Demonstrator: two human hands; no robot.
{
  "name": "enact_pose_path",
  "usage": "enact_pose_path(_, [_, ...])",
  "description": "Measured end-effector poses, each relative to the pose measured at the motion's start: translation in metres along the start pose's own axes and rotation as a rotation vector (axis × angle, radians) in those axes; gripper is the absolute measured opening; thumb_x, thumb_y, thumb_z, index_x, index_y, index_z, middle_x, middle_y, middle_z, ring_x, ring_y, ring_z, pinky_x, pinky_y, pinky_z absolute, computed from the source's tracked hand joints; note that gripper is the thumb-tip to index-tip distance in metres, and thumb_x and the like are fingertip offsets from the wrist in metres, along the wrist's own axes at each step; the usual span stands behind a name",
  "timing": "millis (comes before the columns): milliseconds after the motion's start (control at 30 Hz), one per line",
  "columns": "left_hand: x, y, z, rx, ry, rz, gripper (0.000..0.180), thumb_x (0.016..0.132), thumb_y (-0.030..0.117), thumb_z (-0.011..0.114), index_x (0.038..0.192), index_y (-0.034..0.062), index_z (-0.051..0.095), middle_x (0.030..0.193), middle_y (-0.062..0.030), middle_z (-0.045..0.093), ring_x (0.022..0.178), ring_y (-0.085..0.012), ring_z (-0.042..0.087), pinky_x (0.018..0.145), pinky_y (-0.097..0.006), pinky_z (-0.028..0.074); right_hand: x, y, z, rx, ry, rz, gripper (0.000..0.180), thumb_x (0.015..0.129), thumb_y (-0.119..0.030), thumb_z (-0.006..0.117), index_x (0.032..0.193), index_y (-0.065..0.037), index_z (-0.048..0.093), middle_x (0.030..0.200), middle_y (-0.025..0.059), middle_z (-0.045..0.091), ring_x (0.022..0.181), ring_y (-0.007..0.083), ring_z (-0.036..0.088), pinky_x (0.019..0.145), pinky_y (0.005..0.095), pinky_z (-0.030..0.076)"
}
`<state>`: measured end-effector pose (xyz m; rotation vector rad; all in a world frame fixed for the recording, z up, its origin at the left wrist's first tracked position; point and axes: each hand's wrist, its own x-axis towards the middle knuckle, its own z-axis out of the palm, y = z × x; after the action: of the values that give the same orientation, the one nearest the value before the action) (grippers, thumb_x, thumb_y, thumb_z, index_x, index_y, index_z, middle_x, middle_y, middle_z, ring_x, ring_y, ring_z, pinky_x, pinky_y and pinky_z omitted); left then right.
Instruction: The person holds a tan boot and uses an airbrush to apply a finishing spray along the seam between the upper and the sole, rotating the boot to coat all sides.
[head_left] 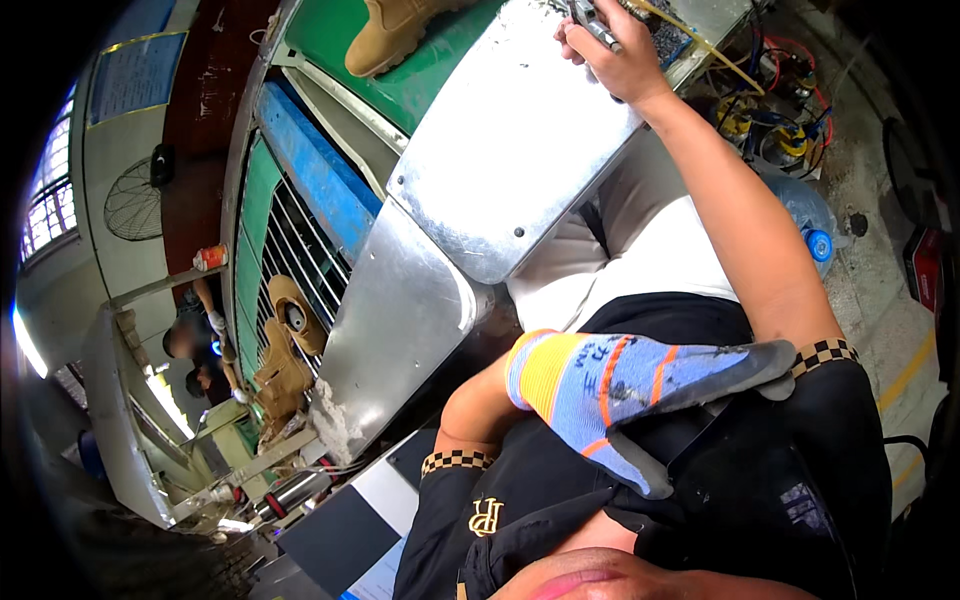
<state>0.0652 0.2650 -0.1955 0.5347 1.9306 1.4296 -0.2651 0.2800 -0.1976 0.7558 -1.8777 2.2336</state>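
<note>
My left hand (640, 385) wears a blue and orange glove with dark grey fingertips. It lies across the front of my dark shirt, fingers stretched out and thumb apart, with nothing in it. My bare right hand (622, 55) reaches to the top edge of the view, its fingers closed round a silver metal hand tool (594, 24). The upper end of that tool is cut off, so its exact kind cannot be made out. Below the right hand spreads a shiny metal plate (500, 150), screwed down at its near corners.
A tan boot (390, 40) rests on a green surface (325, 35) at the top. More tan boots (295, 315) stand on a barred rack at left. A yellow hose (715, 55), cables and a plastic bottle (815, 225) are at right. Another person (205, 350) works far left.
</note>
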Motion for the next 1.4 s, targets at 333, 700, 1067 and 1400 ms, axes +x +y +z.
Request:
enact_pose_path(333, [-0.007,-0.004,0.054,-0.031,-0.22,0.166,0.057,0.084,0.019,0.067,0.133,-0.0007,0.046,0.131,-0.0153,0.054,0.119,-0.0255,0.054,0.102,-0.035,0.042,-0.028,-0.015,0.063,0.022,-0.156,0.382,0.05,0.089,-0.023,0.064,0.134,-0.007,0.05,0.08,0.007,0.062,0.062,0.0121,0.058,0.049,0.0261,0.047])
enact_pose_path(700, [-0.022,0.003,-0.038,-0.023,0.043,0.237,0.072,0.078,0.024,0.074,0.139,0.0004,0.042,0.137,-0.017,0.049,0.125,-0.0285,0.049,0.105,-0.037,0.04,-0.053,0.001,0.268,0.101,-0.642,0.179,0.04,0.087,-0.012,0.061,0.126,-0.002,0.053,0.086,0.0069,0.07,0.068,0.0119,0.067,0.055,0.0265,0.054])
enact_pose_path(1067, [-0.089,0.009,-0.184,0.088,0.25,0.193,0.088,0.073,0.029,0.081,0.144,0.0016,0.037,0.144,-0.0187,0.044,0.13,-0.0315,0.045,0.108,-0.039,0.037,-0.055,0.004,0.275,0.113,-0.609,0.188,0.038,0.084,-0.011,0.061,0.121,-0.001,0.054,0.083,0.0064,0.069,0.067,0.0129,0.066,0.064,0.027,0.053])
enact_pose_path(1400, [-0.702,-0.143,-0.287,1.028,0.977,-1.907,0.089,0.071,0.058,0.077,0.142,0.0126,0.048,0.14,-0.0221,0.048,0.128,-0.0376,0.048,0.105,-0.042,0.042,-0.063,-0.017,0.288,0.246,-0.588,0.179,0.044,0.08,-0.007,0.061,0.123,-0.001,0.054,0.082,0.0072,0.07,0.075,0.0178,0.069,0.069,0.0299,0.054])
